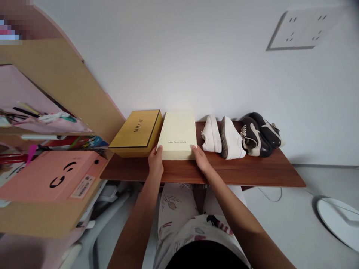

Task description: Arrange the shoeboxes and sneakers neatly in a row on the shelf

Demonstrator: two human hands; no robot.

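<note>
A cream shoebox [179, 129] marked MEIZHIYUAN lies lid up on the brown wooden bench [185, 172], against the wall. My left hand [156, 161] grips its front left corner, with the thumb on the lid's edge. At the front right corner, my right hand [199, 157] holds it the same way. The fingers under or behind the box are partly hidden. Left of it, close by, sits a yellow shoebox [137, 130] with a black edge and MMOK lettering. A pair of white sneakers [231, 140] rests on its sides to the right.
Beyond the white pair are black-and-cream shoes [259, 132] near the bench's right end. A desk with a pink box [53, 175] and pens stands at the left. A wall socket panel [301, 30] is above right, and a round white base [338, 220] stands on the floor.
</note>
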